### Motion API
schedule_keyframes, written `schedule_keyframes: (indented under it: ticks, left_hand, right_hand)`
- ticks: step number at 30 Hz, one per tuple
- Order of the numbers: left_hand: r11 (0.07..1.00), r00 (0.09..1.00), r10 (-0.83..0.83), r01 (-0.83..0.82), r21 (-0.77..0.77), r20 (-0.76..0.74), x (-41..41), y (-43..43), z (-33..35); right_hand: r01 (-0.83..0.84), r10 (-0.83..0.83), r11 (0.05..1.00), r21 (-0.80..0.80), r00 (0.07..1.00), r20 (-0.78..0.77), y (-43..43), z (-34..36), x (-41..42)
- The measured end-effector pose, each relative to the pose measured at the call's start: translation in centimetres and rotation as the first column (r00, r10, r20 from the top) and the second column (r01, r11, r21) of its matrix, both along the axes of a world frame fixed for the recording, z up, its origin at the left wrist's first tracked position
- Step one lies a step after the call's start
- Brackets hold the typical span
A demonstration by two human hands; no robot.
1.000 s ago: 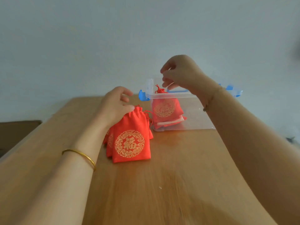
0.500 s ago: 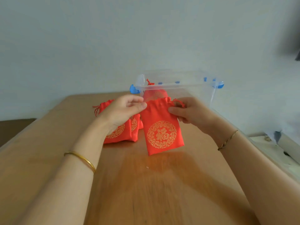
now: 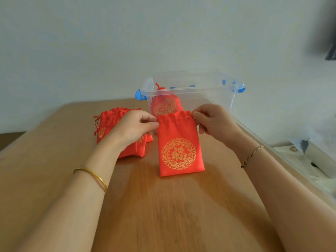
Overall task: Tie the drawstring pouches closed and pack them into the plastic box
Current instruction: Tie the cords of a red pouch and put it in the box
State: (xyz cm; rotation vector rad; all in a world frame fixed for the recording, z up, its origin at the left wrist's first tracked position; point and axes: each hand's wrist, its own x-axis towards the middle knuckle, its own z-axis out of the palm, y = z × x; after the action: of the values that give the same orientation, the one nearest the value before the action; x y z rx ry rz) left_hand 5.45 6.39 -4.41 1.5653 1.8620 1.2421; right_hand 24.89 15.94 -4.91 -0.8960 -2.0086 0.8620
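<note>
A red drawstring pouch (image 3: 179,148) with a gold round emblem lies flat on the wooden table (image 3: 54,160), its gathered mouth pointing away from me. My left hand (image 3: 134,128) pinches the mouth's left corner and my right hand (image 3: 212,120) pinches its right corner. Behind it stands the clear plastic box (image 3: 209,95) with blue clips, holding a tied red pouch (image 3: 164,104) at its left end. A pile of more red pouches (image 3: 111,122) lies to the left, partly hidden by my left hand.
The table's right edge (image 3: 283,160) runs diagonally close to my right forearm, with pale clutter on the floor beyond it. A plain wall stands behind the box. Bare wood stretches between me and the pouch.
My right hand left the box and came down to the pouch. My left hand lifted one pouch off the pile and laid it flat in front of the box; both hands now hold its mouth.
</note>
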Motion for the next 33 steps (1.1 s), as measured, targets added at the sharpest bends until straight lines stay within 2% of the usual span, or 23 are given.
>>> schedule_keyframes:
  ticks: [3, 9, 12, 16, 18, 19, 20, 21, 22, 23, 24, 25, 27, 29, 33]
  left_hand:
    - [0.999, 0.981, 0.050, -0.052, -0.003, -0.189, -0.6, -0.1, 0.3]
    - [0.992, 0.960, 0.129, -0.124, 0.036, -0.248, -1.0, -0.1, 0.4]
    - [0.986, 0.936, 0.158, -0.165, 0.003, -0.313, -1.8, -0.3, 0.5]
    - [0.977, 0.911, 0.166, -0.203, -0.060, -0.377, -3.3, -1.0, 1.2]
    - [0.974, 0.940, 0.168, -0.204, -0.095, -0.296, -3.1, -1.1, 1.7]
    - [0.979, 0.971, 0.168, -0.184, -0.090, -0.168, -2.7, -1.0, 1.9]
    - [0.989, 0.990, 0.136, -0.134, -0.057, 0.037, -2.1, -1.0, 2.3]
    - [0.999, 0.959, 0.046, -0.051, 0.011, 0.280, -1.5, -0.9, 2.7]
    - [0.993, 0.867, -0.095, 0.044, 0.113, 0.489, -0.8, -0.8, 3.1]
    - [0.969, 0.756, -0.226, 0.113, 0.218, 0.614, -0.1, -0.7, 3.5]
    - [0.943, 0.664, -0.319, 0.150, 0.297, 0.676, 0.5, -0.5, 3.7]
    - [0.924, 0.601, -0.372, 0.165, 0.346, 0.708, 1.3, -0.3, 4.0]
    - [0.921, 0.553, -0.380, 0.151, 0.360, 0.742, 2.6, 0.4, 4.1]
    - [0.944, 0.605, -0.324, 0.164, 0.285, 0.727, 3.7, 1.1, 3.9]
    - [0.965, 0.801, -0.255, 0.242, 0.098, 0.541, 4.4, 1.8, 2.7]
  right_hand:
    - [0.070, -0.072, 0.995, 0.070, 0.997, 0.031, 0.3, -0.1, 0.2]
    - [0.161, -0.161, 0.987, 0.007, 0.987, -0.006, 0.2, -0.2, 0.6]
    - [0.190, -0.197, 0.974, -0.121, 0.979, -0.048, 0.4, -0.3, 1.1]
    - [0.286, -0.356, 0.884, -0.370, 0.924, -0.137, 1.3, -0.7, 2.1]
    - [0.306, -0.391, 0.860, -0.409, 0.910, -0.140, 1.2, -0.8, 1.9]
    - [0.306, -0.400, 0.852, -0.424, 0.904, -0.152, 1.1, -0.7, 1.7]
    - [0.293, -0.399, 0.848, -0.442, 0.901, -0.170, 0.9, -0.5, 1.6]
    - [0.266, -0.387, 0.847, -0.459, 0.902, -0.191, 0.7, -0.3, 1.5]
    - [0.231, -0.367, 0.849, -0.475, 0.905, -0.216, 0.5, -0.1, 1.5]
    - [0.193, -0.345, 0.853, -0.485, 0.906, -0.244, 0.3, 0.1, 1.4]
    - [0.156, -0.323, 0.858, -0.490, 0.904, -0.278, 0.0, 0.4, 1.4]
    - [0.118, -0.301, 0.864, -0.489, 0.900, -0.316, -0.3, 0.7, 1.2]
    - [0.035, -0.241, 0.886, -0.463, 0.887, -0.393, -0.9, 1.2, 0.9]
    - [-0.033, -0.167, 0.913, -0.406, 0.879, -0.446, -1.4, 1.7, 0.7]
    - [-0.074, -0.049, 0.967, -0.243, 0.885, -0.463, -2.1, 2.1, 0.2]
